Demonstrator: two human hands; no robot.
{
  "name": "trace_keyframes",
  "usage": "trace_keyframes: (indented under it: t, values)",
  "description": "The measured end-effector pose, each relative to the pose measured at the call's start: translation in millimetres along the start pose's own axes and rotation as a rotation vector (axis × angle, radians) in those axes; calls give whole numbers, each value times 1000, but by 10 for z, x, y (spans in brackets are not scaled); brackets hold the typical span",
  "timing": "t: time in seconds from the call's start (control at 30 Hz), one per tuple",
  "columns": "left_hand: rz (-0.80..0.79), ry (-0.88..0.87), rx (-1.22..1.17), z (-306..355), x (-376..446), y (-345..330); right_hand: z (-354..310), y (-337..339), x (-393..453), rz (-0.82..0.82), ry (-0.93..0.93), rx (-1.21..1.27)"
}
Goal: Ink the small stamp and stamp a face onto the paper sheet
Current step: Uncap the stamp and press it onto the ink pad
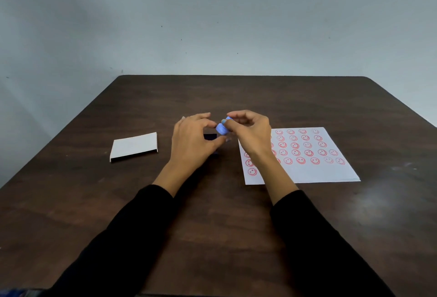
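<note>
A small blue stamp point(222, 127) hangs above the middle of the dark table, pinched between the fingers of my right hand point(250, 131). My left hand point(194, 140) is right beside it, thumb and fingertips touching or almost touching the stamp's left end. Below the stamp, partly hidden by my left hand, lies a dark ink pad point(210, 136). To the right lies the white paper sheet point(307, 173), printed with several rows of red smiley faces; my right wrist covers its left part.
A white cardboard sleeve point(134, 146) lies on the table's left side. The brown table point(236, 93) ends at a pale wall behind.
</note>
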State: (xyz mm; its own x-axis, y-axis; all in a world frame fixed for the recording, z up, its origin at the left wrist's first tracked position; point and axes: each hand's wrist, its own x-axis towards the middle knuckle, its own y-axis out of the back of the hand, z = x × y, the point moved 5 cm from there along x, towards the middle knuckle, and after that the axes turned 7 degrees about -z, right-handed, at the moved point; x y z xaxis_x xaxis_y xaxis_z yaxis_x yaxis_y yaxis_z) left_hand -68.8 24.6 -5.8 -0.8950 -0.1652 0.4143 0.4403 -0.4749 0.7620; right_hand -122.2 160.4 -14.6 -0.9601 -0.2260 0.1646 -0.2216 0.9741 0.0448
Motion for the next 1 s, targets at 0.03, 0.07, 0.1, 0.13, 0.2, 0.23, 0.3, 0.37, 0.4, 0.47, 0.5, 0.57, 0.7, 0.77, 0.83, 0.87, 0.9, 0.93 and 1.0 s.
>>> trace_keyframes:
  t: [0.03,0.07,0.1,0.13,0.2,0.23,0.3,0.37,0.4,0.47,0.5,0.57,0.7,0.77,0.83,0.87,0.9,0.93,1.0]
  values:
    - [13,-4,-2,12,-6,4,15,-11,7,-18,-18,29]
    - [21,-9,-6,21,-12,3,26,-22,11,-34,-25,33]
    - [21,-11,-12,24,-18,2,33,-34,12,-46,-27,24]
    - [16,-8,-15,22,-20,1,35,-44,7,-54,-26,15]
    - [9,0,10,8,-20,1,33,-50,5,-54,-30,31]
    - [9,5,31,2,-21,2,29,-46,7,-48,-32,51]
    - [10,9,52,7,-26,4,12,-35,12,-34,-23,72]
    - [15,7,54,19,-32,10,-4,-46,14,-43,-6,75]
    - [19,4,52,24,-34,12,-10,-52,11,-52,1,81]
    - [20,3,47,26,-40,8,-8,-54,9,-59,7,80]
    - [17,5,45,25,-46,2,-1,-51,8,-60,6,74]
    - [14,17,34,21,-56,-10,17,-42,10,-69,-7,83]
    - [12,26,20,17,-52,-23,30,-21,21,-107,-21,123]
    - [7,27,21,14,-50,-30,29,-9,24,-124,-21,129]
    - [-1,29,24,18,-56,-38,30,-5,19,-147,-24,139]
    - [-7,30,27,23,-60,-42,31,-7,15,-162,-24,152]
    - [-14,30,28,29,-63,-46,34,-9,12,-177,-22,165]
    - [-24,33,27,34,-65,-50,34,-8,10,-192,-20,172]
    - [-45,52,12,36,-65,-55,27,-1,9,-228,-7,169]
